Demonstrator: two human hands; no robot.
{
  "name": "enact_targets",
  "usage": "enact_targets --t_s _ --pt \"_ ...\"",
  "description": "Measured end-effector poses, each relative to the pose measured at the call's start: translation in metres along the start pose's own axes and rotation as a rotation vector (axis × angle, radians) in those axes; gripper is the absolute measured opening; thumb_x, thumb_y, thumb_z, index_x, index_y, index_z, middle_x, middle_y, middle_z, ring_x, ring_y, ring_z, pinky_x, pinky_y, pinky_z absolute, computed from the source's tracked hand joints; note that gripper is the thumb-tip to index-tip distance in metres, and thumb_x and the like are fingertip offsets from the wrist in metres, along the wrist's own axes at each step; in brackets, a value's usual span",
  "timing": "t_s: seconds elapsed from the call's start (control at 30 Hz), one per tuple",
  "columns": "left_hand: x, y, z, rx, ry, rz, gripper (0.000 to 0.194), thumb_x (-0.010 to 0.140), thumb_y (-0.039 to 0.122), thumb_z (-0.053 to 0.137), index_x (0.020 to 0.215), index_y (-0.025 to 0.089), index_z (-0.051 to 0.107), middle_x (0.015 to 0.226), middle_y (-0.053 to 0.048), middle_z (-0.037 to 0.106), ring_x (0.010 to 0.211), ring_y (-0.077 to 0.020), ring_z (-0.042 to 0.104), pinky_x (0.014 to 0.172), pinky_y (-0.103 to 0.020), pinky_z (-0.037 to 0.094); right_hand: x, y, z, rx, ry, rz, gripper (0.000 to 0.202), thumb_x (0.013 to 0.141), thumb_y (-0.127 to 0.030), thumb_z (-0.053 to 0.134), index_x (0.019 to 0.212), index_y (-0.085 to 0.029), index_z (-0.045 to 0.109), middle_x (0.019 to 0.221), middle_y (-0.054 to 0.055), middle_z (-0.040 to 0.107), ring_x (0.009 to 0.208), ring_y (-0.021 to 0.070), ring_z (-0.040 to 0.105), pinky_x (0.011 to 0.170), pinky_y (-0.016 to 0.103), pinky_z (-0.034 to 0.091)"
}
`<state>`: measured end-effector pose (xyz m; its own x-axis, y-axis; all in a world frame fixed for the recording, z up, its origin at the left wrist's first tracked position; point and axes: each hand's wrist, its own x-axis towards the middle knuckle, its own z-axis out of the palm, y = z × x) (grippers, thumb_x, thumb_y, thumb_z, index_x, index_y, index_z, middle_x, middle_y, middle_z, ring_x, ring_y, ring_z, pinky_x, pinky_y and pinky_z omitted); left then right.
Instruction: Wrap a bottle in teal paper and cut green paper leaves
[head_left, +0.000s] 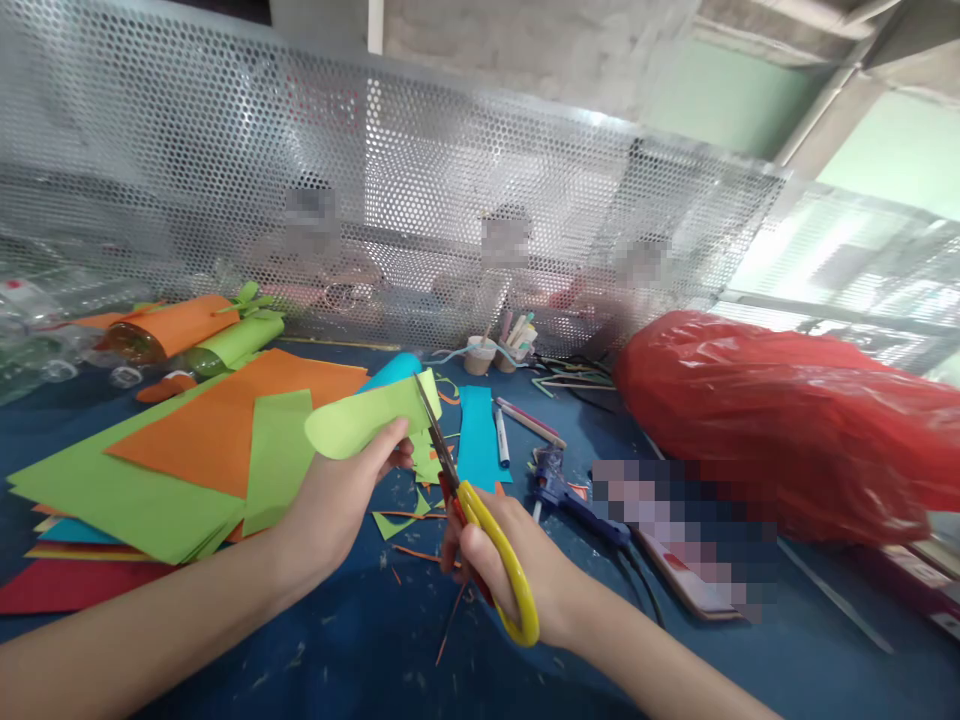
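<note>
My left hand (345,490) pinches a light green paper strip (360,418) with one rounded end, held above the table. In my right hand (499,555) is a pair of scissors (510,570) with yellow and red handles, its fingers wrapped round them. The blades point up and away from me, and they meet the strip near its right end. Below lie green and orange paper scraps (401,522). A blue paper piece (480,430) rests just beyond my right hand, beside a white marker (502,438).
Stacked coloured paper (157,470) covers the left side. Paper-wrapped bottles (176,328) lie behind it. To the right are a blue glue gun (570,495), its cable and a red plastic bag (750,420). Two cups (480,356) stand before a perforated metal screen (450,180), with people beyond.
</note>
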<state>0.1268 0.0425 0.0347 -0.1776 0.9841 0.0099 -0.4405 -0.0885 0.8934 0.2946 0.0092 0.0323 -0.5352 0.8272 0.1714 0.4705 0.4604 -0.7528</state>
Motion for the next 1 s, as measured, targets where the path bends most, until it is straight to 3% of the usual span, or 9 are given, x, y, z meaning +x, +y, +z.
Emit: enact_targets --t_s 0.43,1.0 --pt "-0.0057 0.0005 0.0013 0.072 -0.044 0.002 0.016 0.065 0.030 0.077 0.074 0.020 0.068 0.069 0.001 0.067 0.065 -0.0160 0.062 0.069 -0.029 0.053 0.0009 -0.0002 -0.0030 -0.115 0.008 -0.004 0.076 0.081 -0.082 0.008 0.081 -0.018 0.050 0.068 0.004 0.054 0.057 0.0158 0.046 0.054 0.029 0.036" --pt "-0.0064 -0.0021 -0.0015 0.137 -0.084 0.018 0.016 0.068 0.032 0.076 0.074 0.019 0.068 0.069 0.000 0.068 0.065 -0.0167 0.062 0.067 -0.029 0.053 0.0023 0.0014 -0.0023 -0.144 0.036 0.018 0.071 0.080 -0.083 0.011 0.077 -0.020 0.044 0.067 0.002 0.050 0.055 0.0143 0.042 0.053 0.028 0.034"
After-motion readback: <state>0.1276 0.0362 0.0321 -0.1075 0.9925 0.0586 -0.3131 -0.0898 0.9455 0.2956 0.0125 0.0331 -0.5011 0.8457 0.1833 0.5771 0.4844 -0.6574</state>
